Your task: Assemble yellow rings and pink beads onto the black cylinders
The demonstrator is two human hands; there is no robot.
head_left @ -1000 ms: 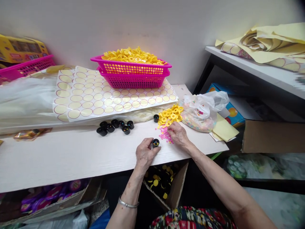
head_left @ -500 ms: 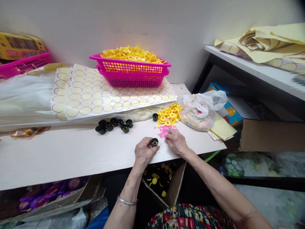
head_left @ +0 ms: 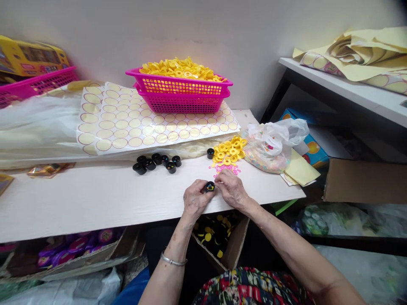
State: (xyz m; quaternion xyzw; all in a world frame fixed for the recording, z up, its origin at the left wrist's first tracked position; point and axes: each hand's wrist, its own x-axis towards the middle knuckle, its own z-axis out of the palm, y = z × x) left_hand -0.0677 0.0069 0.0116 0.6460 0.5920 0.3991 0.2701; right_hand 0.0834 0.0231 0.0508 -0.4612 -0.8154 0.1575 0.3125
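My left hand (head_left: 195, 199) grips a small black cap (head_left: 209, 186) with coloured beads inside, near the table's front edge. My right hand (head_left: 231, 188) is pinched right against the cap's right side; what its fingertips hold is too small to see. Just beyond lie scattered pink beads (head_left: 229, 169) and a pile of yellow rings (head_left: 228, 151). A lone black cap (head_left: 210, 153) sits left of the rings. Several more black caps (head_left: 157, 162) are grouped on the white table (head_left: 95, 199) to the left.
Stacked pink baskets (head_left: 181, 97) full of yellow rings stand on sticker sheets (head_left: 133, 123) at the back. A plastic bag of beads (head_left: 270, 146) lies at the right. A cardboard box (head_left: 219, 241) of black and yellow parts sits under the table. Yellow papers (head_left: 356, 53) cover the right-hand shelf.
My right hand has come back from the pink beads to the cap held in my left hand. The left hand has kept its grip.
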